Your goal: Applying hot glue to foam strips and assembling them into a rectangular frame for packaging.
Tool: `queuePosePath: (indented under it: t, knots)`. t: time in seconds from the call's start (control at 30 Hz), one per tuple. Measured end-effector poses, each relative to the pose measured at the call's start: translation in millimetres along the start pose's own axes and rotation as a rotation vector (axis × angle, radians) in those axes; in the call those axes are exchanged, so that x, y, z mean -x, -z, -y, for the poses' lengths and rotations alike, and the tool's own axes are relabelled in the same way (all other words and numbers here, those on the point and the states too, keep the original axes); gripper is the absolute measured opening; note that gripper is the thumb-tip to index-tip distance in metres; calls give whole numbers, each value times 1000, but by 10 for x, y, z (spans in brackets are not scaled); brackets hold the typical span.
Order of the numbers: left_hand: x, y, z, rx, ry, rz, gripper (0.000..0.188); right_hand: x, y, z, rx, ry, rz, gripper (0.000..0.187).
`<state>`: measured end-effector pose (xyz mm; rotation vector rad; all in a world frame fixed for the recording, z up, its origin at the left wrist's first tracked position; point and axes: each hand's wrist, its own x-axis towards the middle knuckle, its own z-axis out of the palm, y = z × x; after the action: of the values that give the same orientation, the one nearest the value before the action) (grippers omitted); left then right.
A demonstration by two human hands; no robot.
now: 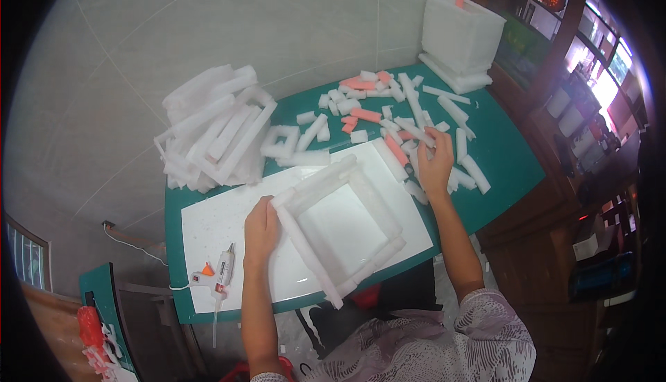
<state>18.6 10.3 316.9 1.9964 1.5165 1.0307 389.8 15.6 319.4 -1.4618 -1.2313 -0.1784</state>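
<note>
A square frame of white foam strips point(300, 241) rests on the white board point(222, 226), its near corner reaching over the table's front edge. My left hand point(261, 231) is closed on the frame's left corner; part of its fingers is hidden behind the foam. To the right, my right hand point(437, 162) pinches a white foam strip point(413, 132) above the scattered pieces. Around it lie loose white foam strips point(474, 173) and a pink foam piece point(396, 151). A hot glue gun point(223, 271) lies on the board, left of my left forearm.
A tall stack of white foam frames point(215, 129) stands at the table's back left. Small white and pink offcuts cover the back of the green table point(517, 167). A white foam box point(461, 35) stands at the far right corner. The glue gun's cord runs off leftward.
</note>
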Motion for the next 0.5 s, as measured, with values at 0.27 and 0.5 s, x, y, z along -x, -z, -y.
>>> queuePosePath:
  t: [0.27, 0.5]
  knots:
    - [-7, 1, -27, 20, 27, 12, 30, -25, 2, 13, 15, 63, -13, 31]
    - [-26, 3, -20, 20, 21, 19, 31, -36, 2, 38, 0, 45, 2, 32]
